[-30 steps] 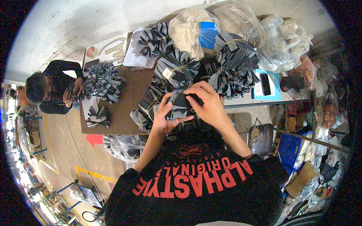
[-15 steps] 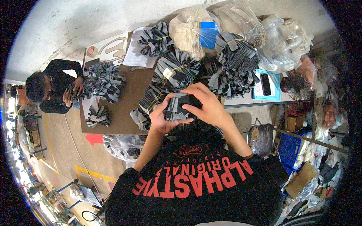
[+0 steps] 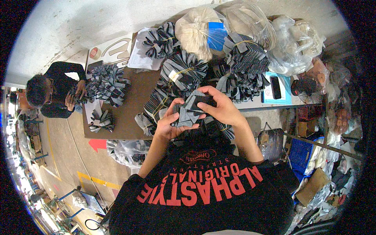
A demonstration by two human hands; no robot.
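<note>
Between my two hands is a small stack of grey and black fabric pieces (image 3: 188, 112), held in front of my chest over the table's near edge. My left hand (image 3: 169, 122) is closed around the grey pieces from the left, its thumb on top. On the right, my right hand (image 3: 220, 106) grips a dark piece at the stack's upper corner, thumb over it and fingers behind. Just beyond my hands lies a bundle of grey and black strips (image 3: 187, 69) tied with a yellow band. Another banded bundle (image 3: 159, 102) is partly covered by my left hand.
A taller bundle stack (image 3: 246, 58) stands at the right, beside a phone (image 3: 275, 87) on a blue folder. Plastic bags of beige pieces (image 3: 196, 33) line the wall. Across the brown table (image 3: 135, 88), a co-worker (image 3: 58, 90) handles strips near a loose heap (image 3: 107, 84).
My right hand has shifted slightly right and down. The fabric pieces have fanned apart, showing more grey on the left and a dark piece under my right thumb.
</note>
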